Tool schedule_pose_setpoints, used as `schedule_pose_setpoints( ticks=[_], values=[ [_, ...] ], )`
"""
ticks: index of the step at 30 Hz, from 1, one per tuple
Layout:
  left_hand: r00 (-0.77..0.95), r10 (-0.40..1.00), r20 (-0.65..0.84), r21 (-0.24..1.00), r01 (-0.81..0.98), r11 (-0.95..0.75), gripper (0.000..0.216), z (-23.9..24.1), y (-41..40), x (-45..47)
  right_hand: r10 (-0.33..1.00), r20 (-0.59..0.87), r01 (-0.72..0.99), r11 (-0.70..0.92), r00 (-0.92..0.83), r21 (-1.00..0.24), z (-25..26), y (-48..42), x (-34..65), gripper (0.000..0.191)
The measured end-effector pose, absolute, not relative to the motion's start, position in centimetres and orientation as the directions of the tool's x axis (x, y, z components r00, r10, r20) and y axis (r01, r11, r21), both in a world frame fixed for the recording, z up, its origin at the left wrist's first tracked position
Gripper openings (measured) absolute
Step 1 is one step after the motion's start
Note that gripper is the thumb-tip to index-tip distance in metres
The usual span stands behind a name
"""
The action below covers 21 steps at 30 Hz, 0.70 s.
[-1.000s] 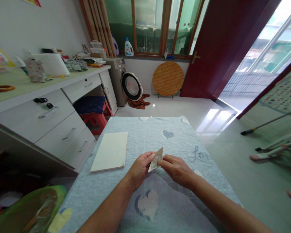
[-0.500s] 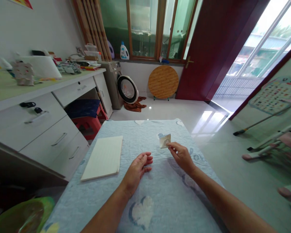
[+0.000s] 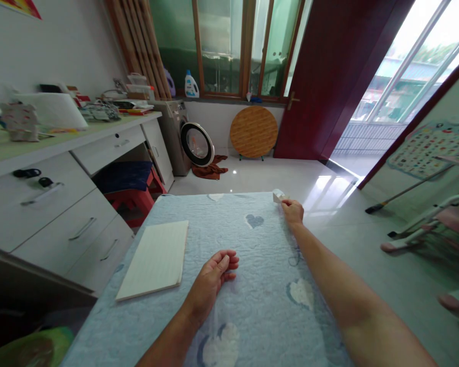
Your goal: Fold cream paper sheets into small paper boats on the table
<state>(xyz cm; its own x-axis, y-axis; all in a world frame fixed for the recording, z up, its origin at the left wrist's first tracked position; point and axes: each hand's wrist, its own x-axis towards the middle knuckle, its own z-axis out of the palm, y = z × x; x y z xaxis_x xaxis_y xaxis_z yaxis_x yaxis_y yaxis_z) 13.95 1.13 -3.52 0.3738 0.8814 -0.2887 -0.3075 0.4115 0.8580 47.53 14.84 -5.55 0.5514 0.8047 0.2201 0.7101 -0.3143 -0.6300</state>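
Note:
At the far right corner of the cloth-covered table, my right hand (image 3: 292, 211) pinches a small off-white piece of folded paper (image 3: 278, 197) between thumb and fingertips. The paper is at the cloth's surface or just over it; I cannot tell which. My left hand (image 3: 217, 272) rests over the middle of the table, palm turned inward, fingers loosely curved and holding nothing. To its left lies a pad of lined paper (image 3: 156, 259), flat on the light blue cloth (image 3: 260, 265) with its heart pattern.
White drawers (image 3: 80, 224) and a desk line the left side, with a red stool (image 3: 133, 196) tucked under. Beyond the table stand a washing machine with its door (image 3: 197, 144) open and a round wooden board (image 3: 254, 132). A pink-and-white chair frame (image 3: 436, 229) is on the right.
My right hand has carried the small folded paper away from me and to the right, to the table's far corner. The left hand stays nearly in place. The view has shifted slightly.

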Motion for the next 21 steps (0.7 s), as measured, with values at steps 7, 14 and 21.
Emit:
schedule_pose_setpoints(
  ticks=[7,14,21],
  values=[
    [0.380,0.877,-0.293,0.852,-0.312,0.420,0.052,-3.6,1.2,13.9,0.834,0.153,0.770,-0.398,0.530,-0.498,-5.2,16.0,47.7,0.032],
    [0.389,0.876,-0.287,0.860,-0.299,0.414,0.046,-3.9,1.2,13.9,0.812,0.151,0.792,-0.479,0.564,-0.378,-4.9,15.7,46.9,0.034],
    [0.380,0.875,-0.299,0.865,-0.280,0.417,0.046,-3.8,1.1,13.8,0.795,0.107,0.778,-0.541,0.597,-0.321,-4.8,15.9,45.5,0.035]
  ],
)
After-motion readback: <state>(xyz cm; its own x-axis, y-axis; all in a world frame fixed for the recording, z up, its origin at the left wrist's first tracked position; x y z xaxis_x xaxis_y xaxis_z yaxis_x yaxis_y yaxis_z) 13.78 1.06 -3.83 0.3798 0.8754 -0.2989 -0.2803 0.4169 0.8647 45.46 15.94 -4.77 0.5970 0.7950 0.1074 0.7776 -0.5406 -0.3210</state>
